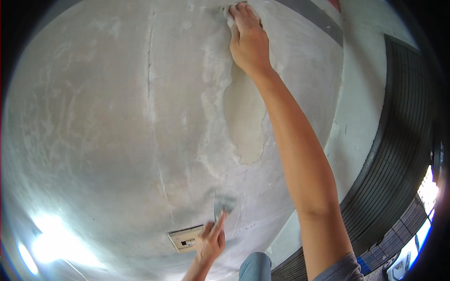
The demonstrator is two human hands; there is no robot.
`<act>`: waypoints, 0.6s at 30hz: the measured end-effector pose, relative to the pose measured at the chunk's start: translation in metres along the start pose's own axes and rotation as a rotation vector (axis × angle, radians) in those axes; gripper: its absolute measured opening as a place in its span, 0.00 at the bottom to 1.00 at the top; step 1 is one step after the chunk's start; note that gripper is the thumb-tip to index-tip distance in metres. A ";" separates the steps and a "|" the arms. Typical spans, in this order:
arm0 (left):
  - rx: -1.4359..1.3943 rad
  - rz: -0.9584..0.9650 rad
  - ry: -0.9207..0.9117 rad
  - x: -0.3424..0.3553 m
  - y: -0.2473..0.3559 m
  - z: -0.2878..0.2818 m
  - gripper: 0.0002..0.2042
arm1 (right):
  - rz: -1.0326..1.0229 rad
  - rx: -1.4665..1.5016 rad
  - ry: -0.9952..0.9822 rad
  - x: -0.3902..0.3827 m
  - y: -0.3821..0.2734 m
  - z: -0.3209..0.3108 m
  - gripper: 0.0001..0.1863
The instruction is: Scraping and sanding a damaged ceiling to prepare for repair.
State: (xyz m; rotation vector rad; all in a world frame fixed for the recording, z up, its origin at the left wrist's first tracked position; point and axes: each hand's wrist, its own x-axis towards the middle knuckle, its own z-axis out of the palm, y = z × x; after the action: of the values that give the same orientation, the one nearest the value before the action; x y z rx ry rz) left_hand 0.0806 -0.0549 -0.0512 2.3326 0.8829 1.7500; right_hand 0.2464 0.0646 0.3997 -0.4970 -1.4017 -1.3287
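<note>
A grey plastered wall (117, 117) fills most of the view. Low in the middle, my left hand (210, 242) is closed round the handle of a putty knife (225, 203), its wide blade against or close to the wall and slightly blurred. High up, my right hand (250, 42) presses toward the wall with bent fingers. What it grips is mostly hidden; only a thin grey edge and a dark bit show beside the fingers. Below that hand lies a smooth beige patch (243, 117) with ragged, whitish edges.
A switch plate (185, 239) is set in the wall beside my left hand. A dark ribbed shutter (393, 126) runs down the right side past a pale wall strip (358, 93). A bright lamp (51, 239) glares at lower left. My knee (255, 268) shows at the bottom.
</note>
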 end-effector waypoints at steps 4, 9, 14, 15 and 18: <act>0.229 0.075 0.095 0.087 0.014 -0.042 0.30 | -0.228 0.155 -0.225 -0.046 -0.040 -0.031 0.21; 0.386 0.204 0.111 0.174 0.028 -0.050 0.29 | 0.125 -0.053 -0.201 -0.014 0.037 -0.038 0.29; 0.537 0.207 0.144 0.226 0.057 -0.082 0.30 | 0.126 -0.060 -0.200 -0.014 0.002 -0.029 0.22; 0.557 0.219 0.134 0.229 0.058 -0.084 0.29 | -0.033 0.003 -0.242 -0.034 -0.008 -0.036 0.22; 0.599 0.204 0.114 0.215 0.057 -0.083 0.28 | -0.224 0.104 -0.326 -0.066 -0.023 -0.051 0.23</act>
State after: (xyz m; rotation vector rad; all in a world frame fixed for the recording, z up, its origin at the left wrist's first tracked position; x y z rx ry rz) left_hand 0.0650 -0.0169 0.1829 2.7831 1.3968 1.9142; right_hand 0.2692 0.0369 0.3209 -0.5152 -1.8299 -1.3858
